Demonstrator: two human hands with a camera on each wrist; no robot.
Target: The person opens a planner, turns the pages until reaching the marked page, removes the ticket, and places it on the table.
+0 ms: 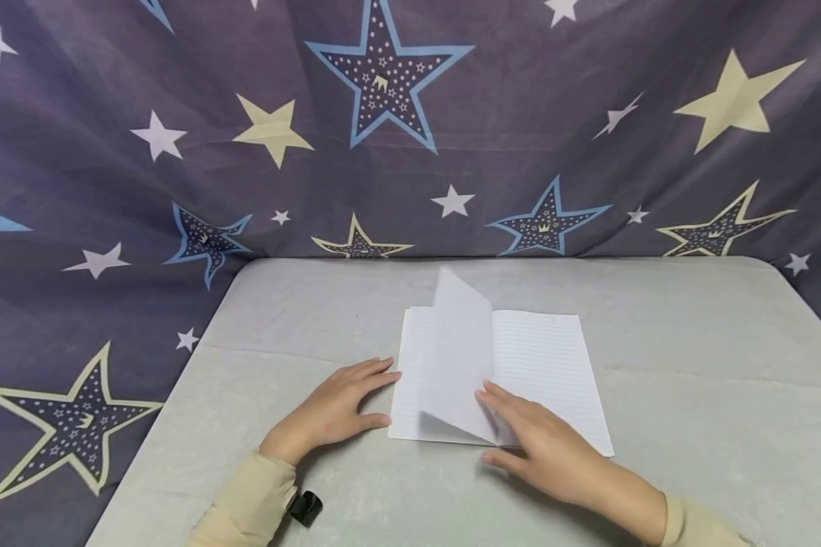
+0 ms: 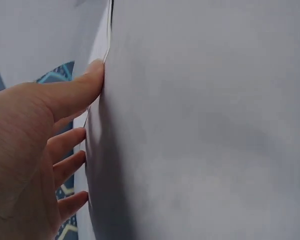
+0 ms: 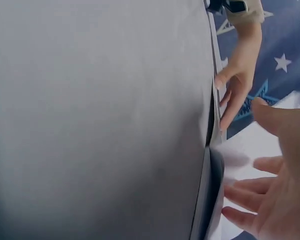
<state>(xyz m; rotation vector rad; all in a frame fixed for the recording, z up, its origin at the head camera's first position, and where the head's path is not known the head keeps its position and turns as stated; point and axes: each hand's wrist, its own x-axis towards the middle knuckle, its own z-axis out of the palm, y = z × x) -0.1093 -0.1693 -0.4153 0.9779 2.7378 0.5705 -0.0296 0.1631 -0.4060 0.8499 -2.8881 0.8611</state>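
An open notebook with lined pages is laid on the grey surface. The left hand is placed flat on the surface, and its fingers are touching the left edge of the notebook. The right hand is rested on the lower part of the right page, and one page is held raised near the middle. A dark cloth with stars is hung behind.

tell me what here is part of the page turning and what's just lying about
In use:
lined notebook
raised page
left hand, flat at the notebook's left edge
right hand, fingers at the raised page

Lying about:
grey table cover
star-print cloth
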